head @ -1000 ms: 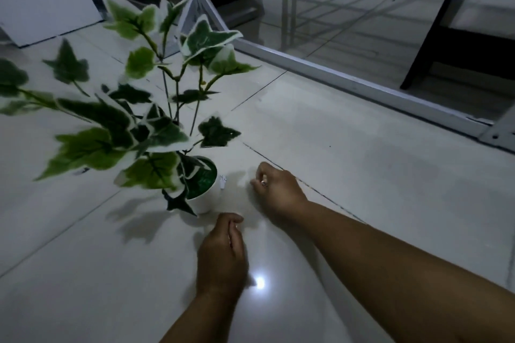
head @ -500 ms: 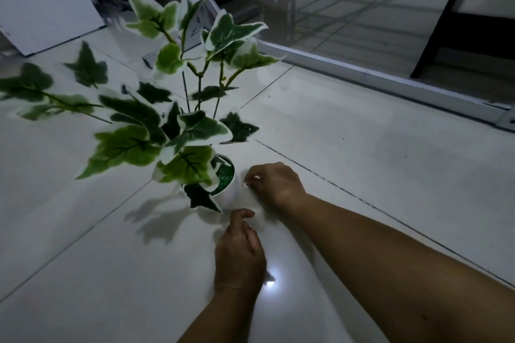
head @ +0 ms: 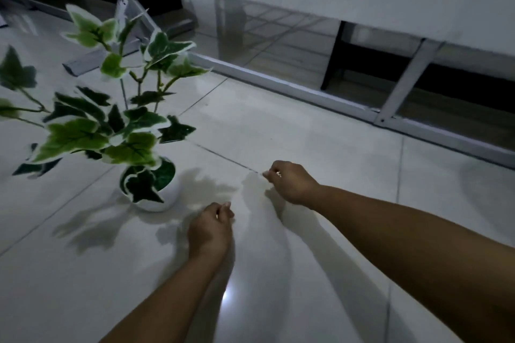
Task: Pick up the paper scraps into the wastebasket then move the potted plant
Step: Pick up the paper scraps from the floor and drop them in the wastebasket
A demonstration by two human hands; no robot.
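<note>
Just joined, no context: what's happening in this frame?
A person is crouched over a tiled floor, both hands low and closed in pinches. The left hand is just right of the potted plant, not touching it. The right hand is farther right, fingertips at a tile seam, pinching something small, probably a scrap. No wastebasket is in view. The plant stands upright in its white pot, not gripped.
</note>
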